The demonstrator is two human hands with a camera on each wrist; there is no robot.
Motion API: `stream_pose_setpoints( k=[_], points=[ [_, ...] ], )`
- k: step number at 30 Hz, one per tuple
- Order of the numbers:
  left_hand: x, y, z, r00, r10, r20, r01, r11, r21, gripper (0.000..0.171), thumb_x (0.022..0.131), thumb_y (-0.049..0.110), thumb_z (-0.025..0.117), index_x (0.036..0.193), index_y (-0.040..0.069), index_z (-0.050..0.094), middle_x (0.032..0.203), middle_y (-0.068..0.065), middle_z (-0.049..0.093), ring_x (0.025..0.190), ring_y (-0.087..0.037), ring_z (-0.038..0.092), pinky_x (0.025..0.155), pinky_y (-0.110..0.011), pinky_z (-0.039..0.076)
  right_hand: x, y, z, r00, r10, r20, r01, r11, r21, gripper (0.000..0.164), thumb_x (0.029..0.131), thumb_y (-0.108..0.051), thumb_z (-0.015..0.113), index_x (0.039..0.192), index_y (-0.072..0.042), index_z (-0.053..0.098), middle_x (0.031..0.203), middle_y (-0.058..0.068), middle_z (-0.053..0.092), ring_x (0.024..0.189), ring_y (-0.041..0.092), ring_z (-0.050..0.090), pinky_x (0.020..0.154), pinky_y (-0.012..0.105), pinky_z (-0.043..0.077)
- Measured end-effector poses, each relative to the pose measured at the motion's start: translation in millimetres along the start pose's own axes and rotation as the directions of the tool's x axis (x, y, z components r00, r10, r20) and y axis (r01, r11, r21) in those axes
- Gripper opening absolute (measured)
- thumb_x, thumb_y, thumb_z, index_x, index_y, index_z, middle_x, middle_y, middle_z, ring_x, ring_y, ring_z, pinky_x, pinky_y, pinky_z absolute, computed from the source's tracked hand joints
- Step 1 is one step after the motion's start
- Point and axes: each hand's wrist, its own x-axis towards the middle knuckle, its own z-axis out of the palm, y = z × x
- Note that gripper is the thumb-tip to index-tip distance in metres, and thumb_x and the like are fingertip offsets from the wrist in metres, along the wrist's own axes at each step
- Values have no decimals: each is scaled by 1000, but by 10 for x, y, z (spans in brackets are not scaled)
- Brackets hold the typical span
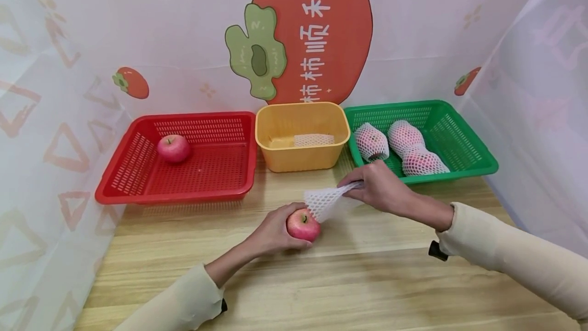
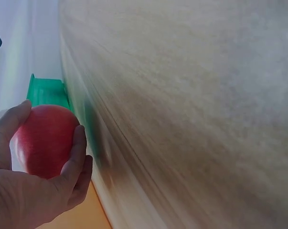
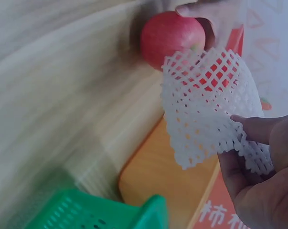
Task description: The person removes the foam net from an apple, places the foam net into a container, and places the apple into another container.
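My left hand [image 1: 274,230] grips a pinkish-red apple [image 1: 303,225] at the middle of the table, its thumb and fingers curled round the side. In the left wrist view the same apple [image 2: 49,140] sits in the curve of the left hand [image 2: 48,191]. My right hand [image 1: 383,188] pinches one end of a white foam net sleeve [image 1: 325,201]. The sleeve's open mouth faces the apple's stem side. In the right wrist view the foam net [image 3: 206,105] hangs spread from the fingers of the right hand [image 3: 263,171], overlapping the apple's edge; whether they touch is unclear.
A red basket [image 1: 197,195] at the left holds one bare apple [image 1: 174,148]. A yellow bin [image 1: 303,159] in the middle contains white foam netting [image 1: 314,140]. The green basket [image 1: 464,142] at the right holds several net-wrapped apples [image 1: 372,141]. A printed cloth wall [image 1: 184,40] stands behind.
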Motion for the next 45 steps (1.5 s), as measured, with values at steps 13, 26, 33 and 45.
stream_pose_setpoints(
  k=[13, 26, 33, 45],
  points=[
    [-79, 69, -209, 1000, 9, -10, -9, 999, -51, 83, 74, 28, 98, 144, 9, 59, 133, -3, 68, 118, -21, 66, 98, -39, 57, 331, -135, -431, 997, 26, -79, -28, 999, -28, 19, 83, -3, 90, 100, -4, 83, 95, 8, 80, 84, 19, 75, 74, 38, 65],
    [-118, 285, -542, 999, -25, -31, 22, 995, -95, 79, 75, 27, 97, 142, 15, 57, 131, -4, 67, 117, -22, 65, 96, -40, 57, 832, -149, -701, 984, 125, -126, -128, 992, -17, 18, 91, -9, 84, 106, -1, 78, 104, 13, 79, 89, 25, 72, 84, 45, 63],
    [-94, 442, -807, 997, -31, -71, 29, 999, -28, 80, 74, 30, 97, 142, 21, 55, 131, 1, 67, 116, -21, 65, 94, -43, 59, 1059, -27, -735, 982, 150, -113, -153, 988, -19, 19, 93, -10, 81, 109, 0, 77, 108, 16, 78, 95, 29, 72, 89, 48, 61],
    [-32, 530, -1278, 986, -112, -124, 109, 994, -33, 83, 78, 39, 94, 146, 23, 50, 137, 1, 61, 124, -23, 60, 97, -46, 59, 1314, 166, -603, 975, 207, -82, -212, 976, -52, 18, 95, -11, 79, 110, -1, 77, 111, 15, 77, 95, 29, 68, 91, 46, 59]
  ],
)
